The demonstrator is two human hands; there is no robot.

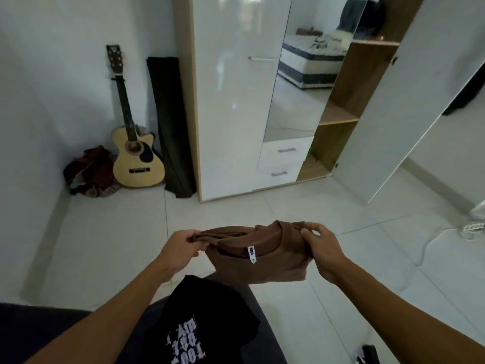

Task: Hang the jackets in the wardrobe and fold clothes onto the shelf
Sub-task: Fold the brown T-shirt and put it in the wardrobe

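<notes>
A folded brown T-shirt (262, 261) with a white neck label hangs in the air in front of me. My left hand (183, 245) pinches its left edge and my right hand (324, 250) grips its right edge. A black T-shirt with white print (210, 316) lies below on a dark surface at the bottom of the view. Ahead stands the white wardrobe (231, 101), its right door (409, 106) swung open on wooden shelves (338, 118). A dark garment (367, 19) hangs in the top section.
A guitar (136, 153) and a dark long bag (170, 127) lean in the left corner beside a heap of reddish cloth (90, 172). The wardrobe mirror (307, 74) reflects a bed. Pale tiled floor (236, 214) lies between me and the wardrobe. White fabric (475, 219) sits at right.
</notes>
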